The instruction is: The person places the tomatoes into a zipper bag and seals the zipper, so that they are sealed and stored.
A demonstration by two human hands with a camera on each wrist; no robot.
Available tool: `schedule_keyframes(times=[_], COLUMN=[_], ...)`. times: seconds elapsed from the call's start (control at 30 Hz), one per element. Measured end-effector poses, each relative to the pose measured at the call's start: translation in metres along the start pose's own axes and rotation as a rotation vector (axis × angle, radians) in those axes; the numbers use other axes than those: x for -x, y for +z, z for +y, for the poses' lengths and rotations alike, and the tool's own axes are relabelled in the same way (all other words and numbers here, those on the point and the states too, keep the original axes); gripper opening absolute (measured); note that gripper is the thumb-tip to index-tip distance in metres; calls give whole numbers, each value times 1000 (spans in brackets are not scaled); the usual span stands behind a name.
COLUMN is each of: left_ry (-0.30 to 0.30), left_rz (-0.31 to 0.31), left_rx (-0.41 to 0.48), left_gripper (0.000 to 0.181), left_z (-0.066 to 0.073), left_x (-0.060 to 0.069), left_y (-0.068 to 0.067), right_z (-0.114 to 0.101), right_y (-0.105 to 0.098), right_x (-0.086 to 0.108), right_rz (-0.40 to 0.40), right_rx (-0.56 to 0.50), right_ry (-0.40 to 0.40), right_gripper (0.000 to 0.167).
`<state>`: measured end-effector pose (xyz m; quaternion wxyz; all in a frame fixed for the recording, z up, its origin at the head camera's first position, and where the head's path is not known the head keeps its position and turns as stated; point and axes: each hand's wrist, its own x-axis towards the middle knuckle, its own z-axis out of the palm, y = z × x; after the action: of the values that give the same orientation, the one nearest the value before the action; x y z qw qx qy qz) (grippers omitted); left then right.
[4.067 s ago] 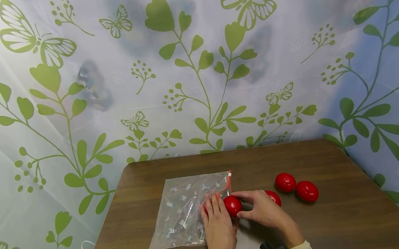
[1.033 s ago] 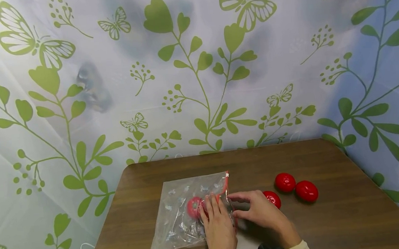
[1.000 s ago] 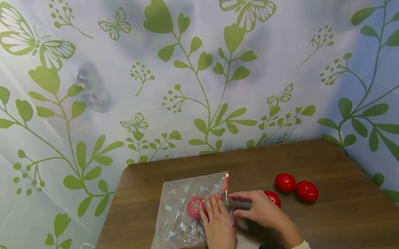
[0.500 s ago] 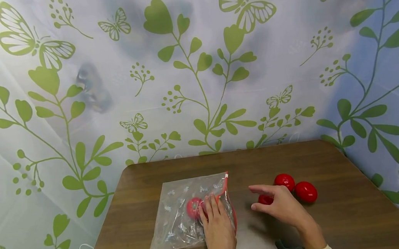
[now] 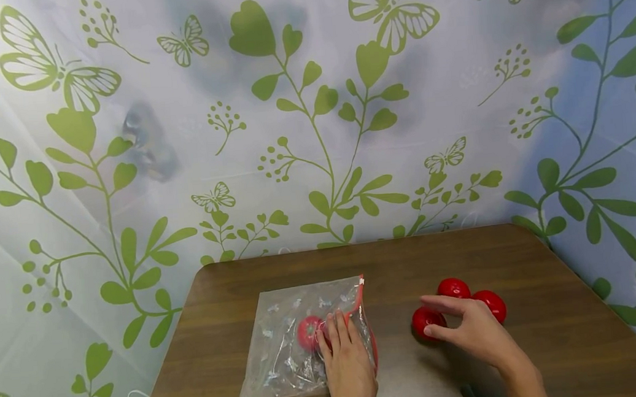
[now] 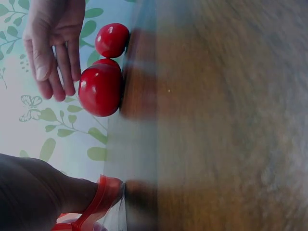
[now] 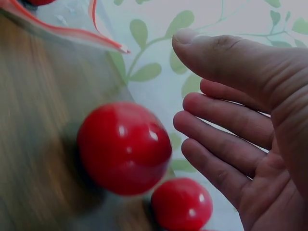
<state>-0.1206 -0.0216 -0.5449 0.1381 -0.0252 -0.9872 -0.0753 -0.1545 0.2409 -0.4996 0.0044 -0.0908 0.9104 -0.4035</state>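
Note:
My left hand [image 5: 349, 365] lies on a clear zip bag [image 5: 275, 349] with its fingers straight. In the left wrist view its thumb touches the bag's red zip edge [image 6: 103, 195]. One red tomato [image 5: 309, 332] shows through the plastic beside these fingers; what lies under the hand is mostly hidden. My right hand [image 5: 479, 328] hovers with fingers spread and thumb apart, beside the nearest loose tomato [image 5: 427, 323]. The right wrist view shows this tomato [image 7: 124, 148] just off the fingertips, with nothing in the hand.
Two more tomatoes stand behind the right hand: one at the back [image 5: 453, 288], one to its right [image 5: 491, 304]. The brown wooden table [image 5: 220, 297] meets a leaf-patterned curtain [image 5: 313, 131] along its far edge.
The tomato my right hand held at the bag's mouth has gone inside the bag. That hand has drawn back right to the loose tomatoes. My left hand has stayed in place.

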Motion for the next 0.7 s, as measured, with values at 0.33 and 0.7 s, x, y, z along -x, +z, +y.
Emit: schedule_keyframes(times=[0.33, 0.7], left_ry=[-2, 1], left_rz=[-12, -43], left_rx=[-29, -26], left_gripper=[107, 110], left_z=[-1, 1], left_x=[-1, 0], left_y=[2, -3], right_z=[16, 30], right_y=[-11, -13], right_x=[11, 17], right_rz=[34, 27], right_rx=[42, 66], right_ry=[19, 48], right_gripper=[66, 67])
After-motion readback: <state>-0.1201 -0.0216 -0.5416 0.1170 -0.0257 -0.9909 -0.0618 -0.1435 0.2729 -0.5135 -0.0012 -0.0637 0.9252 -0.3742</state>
